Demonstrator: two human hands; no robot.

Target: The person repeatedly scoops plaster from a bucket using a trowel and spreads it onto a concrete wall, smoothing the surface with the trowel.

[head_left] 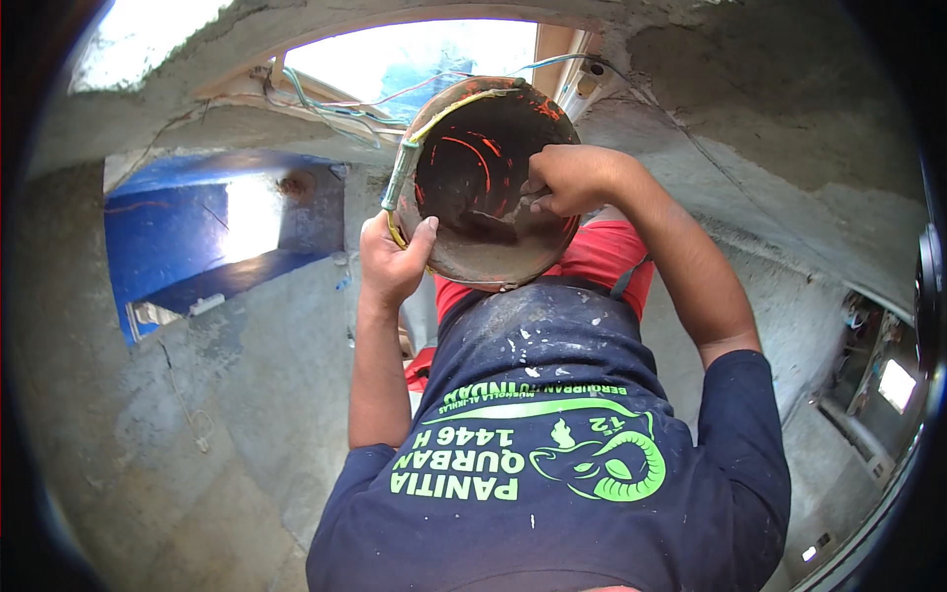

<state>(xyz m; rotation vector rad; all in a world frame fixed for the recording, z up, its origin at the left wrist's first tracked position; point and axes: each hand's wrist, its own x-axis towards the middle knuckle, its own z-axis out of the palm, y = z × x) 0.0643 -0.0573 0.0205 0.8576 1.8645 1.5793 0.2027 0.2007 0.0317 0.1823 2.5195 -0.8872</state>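
A mud-caked bucket [498,268] with orange showing through its inner wall is tilted so that its mouth faces me, in front of my red shorts. My left hand [393,259] grips its left rim, the thumb inside and the fingers mostly hidden behind. The bucket's handle [400,178], partly wrapped in yellow and green, lies along the upper left rim. Inside the mouth, my right hand [572,180] is closed round the handle of what looks like a trowel [490,227]. Its dark blade rests against wet grey mortar [483,252] at the bucket's lower side.
Loose wires [340,107] run behind the bucket below a bright opening [414,59]. To the left is a blue-walled recess [158,232] in rough grey plaster. A thin cable [691,133] crosses the wall at right. Pipes and fittings [853,434] stand at the far right.
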